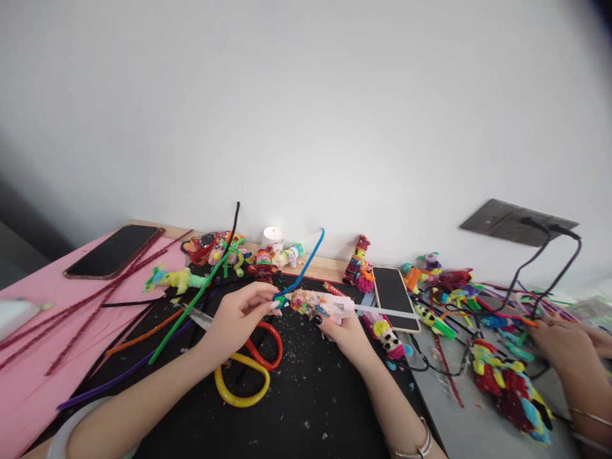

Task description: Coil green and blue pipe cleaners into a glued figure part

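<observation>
My left hand [243, 319] is closed, pinching a small green-and-blue fuzzy piece from which a blue pipe cleaner [310, 258] rises and bends at its tip. In my right hand [347, 335] is a pale pink hot glue gun [338, 306], its front crusted with coloured fuzz and pointing left at the pinched piece. A translucent glue stick [387, 312] juts from the gun's back. Whether the nozzle touches the piece is unclear. Scissors with red and yellow handles [242, 380] lie under my left wrist on the black mat [296, 421]. A green pipe cleaner [186, 312] lies left of that hand.
Pipe-cleaner figures [358, 264] line the wall, near a white paper cup [272, 238]. Phones lie at left [115, 250] and right [396, 296]. Dark red pipe cleaners [95, 299] cross the pink surface. Cables run from a wall socket [519, 222]. Another person's hands [564, 347] work at right.
</observation>
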